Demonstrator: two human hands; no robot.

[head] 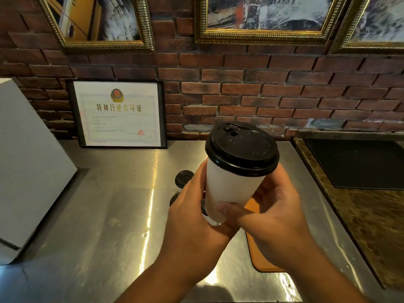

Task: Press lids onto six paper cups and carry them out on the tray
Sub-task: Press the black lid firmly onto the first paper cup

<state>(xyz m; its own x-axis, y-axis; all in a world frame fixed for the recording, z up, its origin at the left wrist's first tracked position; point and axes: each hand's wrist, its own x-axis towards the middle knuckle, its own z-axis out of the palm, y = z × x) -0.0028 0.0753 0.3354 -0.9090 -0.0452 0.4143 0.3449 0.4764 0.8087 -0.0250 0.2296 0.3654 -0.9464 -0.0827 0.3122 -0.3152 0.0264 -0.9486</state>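
Head view. A white paper cup point(231, 191) is held up off the table, between both hands and at the middle of the frame. Its black lid point(241, 149) sits all round the rim and looks seated, though the far edge can't be checked.

The left grip point(192, 206) curls round the cup's left wall and base. The right grip point(275, 215) clasps the right wall, with its thumb across the lower front. Both are grasping the cup.

The cup's long axis is tilted, lid end up and away, leaning a little right, and base end toward the person.

The orange tray point(262, 259) lies flat on the table, directly below and a bit right of the cup, mostly hidden under the right grip. That hand is the nearer one to it. Judgement: next, level the cup and set it straight down onto the tray.

More lidded cups point(184, 178) show just behind the left grip. The count is hidden, and I cannot tell whether they stand on the tray or the table.

The table point(105, 215) is shiny steel with glare streaks. A white box point(28, 162) is at its left, and a framed certificate point(119, 114) leans on the brick wall point(262, 90). A dark stone counter point(360, 226) with a black recess is at the right. Gilt picture frames point(262, 38) hang above.
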